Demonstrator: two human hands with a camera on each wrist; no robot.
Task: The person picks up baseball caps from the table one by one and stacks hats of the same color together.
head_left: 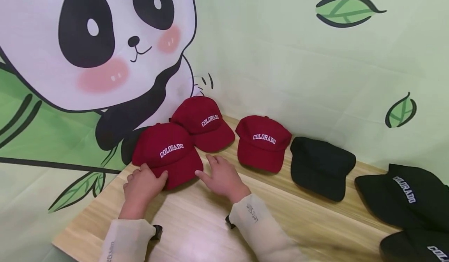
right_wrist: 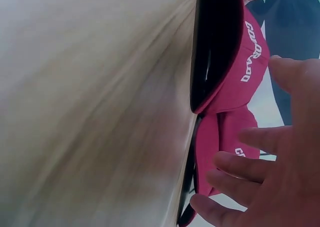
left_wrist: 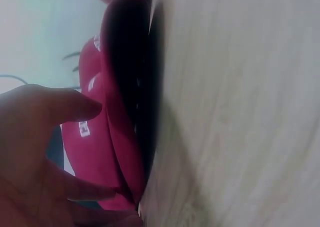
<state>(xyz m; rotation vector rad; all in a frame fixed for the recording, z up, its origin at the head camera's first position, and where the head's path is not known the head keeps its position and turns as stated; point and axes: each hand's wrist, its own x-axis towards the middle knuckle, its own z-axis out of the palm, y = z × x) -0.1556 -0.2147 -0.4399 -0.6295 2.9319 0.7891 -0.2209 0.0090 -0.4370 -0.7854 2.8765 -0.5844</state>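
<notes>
A red baseball cap (head_left: 172, 149) with COLORADO in white letters lies on the wooden table, its brim towards me. My left hand (head_left: 144, 186) is at the cap's left side, fingers spread, thumb over the brim; in the left wrist view, its thumb and fingers (left_wrist: 90, 191) overlap the cap. Near the right corner of the brim is my right hand (head_left: 222, 178), its fingers extended and apart. The right wrist view shows spread fingers (right_wrist: 240, 167) with nothing between them. A second red cap (head_left: 203, 125) sits just behind the first.
Another red cap (head_left: 264, 143) stands along the back, beside a black cap (head_left: 320, 166) showing no lettering. At the right are two more black caps, one (head_left: 407, 195) behind the other (head_left: 417, 246). A cloth backdrop (head_left: 280, 59) with a panda print rises behind the table (head_left: 196, 223).
</notes>
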